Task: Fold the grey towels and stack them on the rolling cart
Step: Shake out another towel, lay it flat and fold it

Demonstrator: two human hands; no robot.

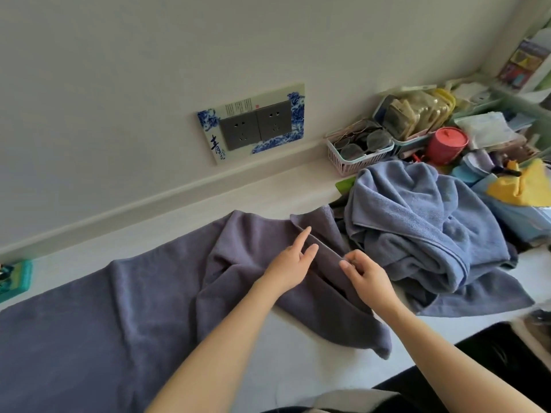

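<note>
A long dark grey towel (125, 308) lies spread across the white counter (268, 192), rumpled at its right end. My left hand (290, 265) rests on that rumpled part with its fingers straight, pointing up and right. Just to the right, my right hand (365, 274) pinches a raised fold of the same towel between thumb and curled fingers. A lighter blue-grey towel (417, 225) sits in a crumpled heap right of both hands, on top of more dark grey cloth. No rolling cart is in view.
A wall socket plate (253, 123) with blue flower trim is behind the counter. At the back right stand a pink basket of glasses (357, 150), a red lidded pot (445, 144), packets and yellow cloth (518, 186). A teal object (15, 278) sits far left.
</note>
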